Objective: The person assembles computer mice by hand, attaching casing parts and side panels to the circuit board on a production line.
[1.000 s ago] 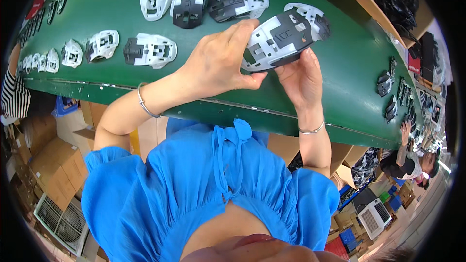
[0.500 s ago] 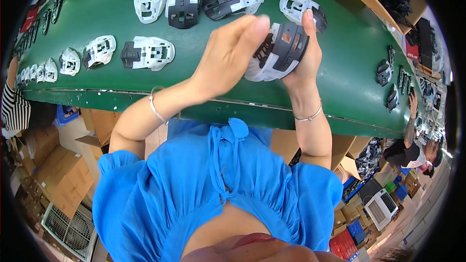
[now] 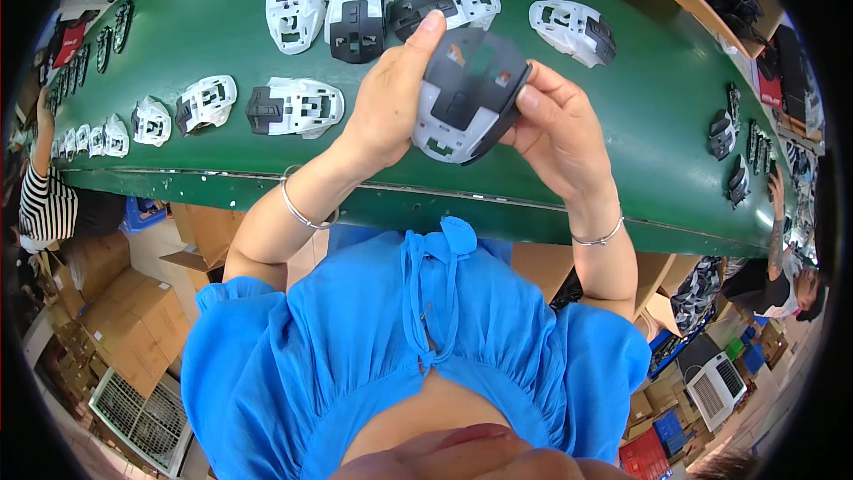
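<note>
Plastic shell, white and black, sits tilted between our two hands, above the near part of the green desk. Our left hand is closed along its left edge, and our right hand grips its right edge between thumb and fingers. Beyond it on the desk we see three similar shells set close together, while a lone shell lies apart to the right. On our left runs a row of shells, with slim dark parts farther off; on our right, dark pieces lie near a co-worker's hand.
</note>
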The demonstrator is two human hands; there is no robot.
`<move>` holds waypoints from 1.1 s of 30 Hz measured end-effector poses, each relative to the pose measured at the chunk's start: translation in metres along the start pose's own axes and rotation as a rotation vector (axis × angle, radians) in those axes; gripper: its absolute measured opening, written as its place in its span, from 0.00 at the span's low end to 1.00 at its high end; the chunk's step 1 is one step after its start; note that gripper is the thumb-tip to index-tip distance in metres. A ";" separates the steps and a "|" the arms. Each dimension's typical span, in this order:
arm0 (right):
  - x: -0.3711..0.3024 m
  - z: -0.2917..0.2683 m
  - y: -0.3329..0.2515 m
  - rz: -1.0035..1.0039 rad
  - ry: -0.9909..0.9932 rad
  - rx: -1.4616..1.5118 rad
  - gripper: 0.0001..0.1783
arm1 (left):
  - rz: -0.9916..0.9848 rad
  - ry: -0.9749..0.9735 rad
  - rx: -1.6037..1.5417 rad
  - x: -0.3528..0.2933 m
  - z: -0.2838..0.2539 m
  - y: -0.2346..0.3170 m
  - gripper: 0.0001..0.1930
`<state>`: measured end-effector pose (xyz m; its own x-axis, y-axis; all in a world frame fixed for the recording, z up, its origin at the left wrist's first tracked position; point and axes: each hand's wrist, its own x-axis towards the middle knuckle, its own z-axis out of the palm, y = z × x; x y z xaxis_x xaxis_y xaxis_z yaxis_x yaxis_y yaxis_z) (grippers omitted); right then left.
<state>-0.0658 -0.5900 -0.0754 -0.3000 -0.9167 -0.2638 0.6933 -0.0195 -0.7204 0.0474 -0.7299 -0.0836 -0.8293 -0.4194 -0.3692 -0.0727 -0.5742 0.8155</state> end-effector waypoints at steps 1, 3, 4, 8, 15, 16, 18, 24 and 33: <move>0.000 0.002 0.003 0.006 0.036 -0.011 0.10 | 0.037 -0.012 0.066 -0.001 -0.006 -0.003 0.28; -0.004 0.000 0.007 0.012 0.020 0.023 0.10 | 0.019 0.063 0.057 -0.007 0.002 -0.004 0.27; -0.005 0.000 0.009 0.021 0.000 0.052 0.10 | 0.015 0.061 0.057 -0.011 0.005 -0.001 0.27; -0.003 0.008 0.013 0.064 0.035 0.107 0.09 | 0.093 0.054 0.016 -0.005 -0.007 -0.005 0.22; 0.026 0.002 -0.001 -0.122 0.130 0.133 0.16 | -0.134 -0.163 -0.197 0.018 -0.041 0.022 0.31; 0.025 -0.001 -0.004 -0.129 0.125 0.147 0.17 | -0.127 -0.161 -0.198 0.013 -0.043 0.016 0.31; 0.024 0.000 0.001 -0.158 0.142 0.155 0.16 | 0.436 -0.056 0.393 -0.007 -0.041 -0.001 0.39; 0.017 0.012 0.019 -0.042 0.106 0.132 0.12 | 0.535 0.011 0.800 -0.026 -0.046 -0.008 0.44; -0.003 0.006 0.022 0.088 0.007 0.059 0.19 | 0.722 -0.073 1.044 -0.048 -0.053 -0.010 0.46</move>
<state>-0.0460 -0.5905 -0.0867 -0.2401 -0.9133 -0.3290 0.7546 0.0377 -0.6551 0.1173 -0.7415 -0.0980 -0.8885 -0.3457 0.3017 0.0338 0.6065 0.7944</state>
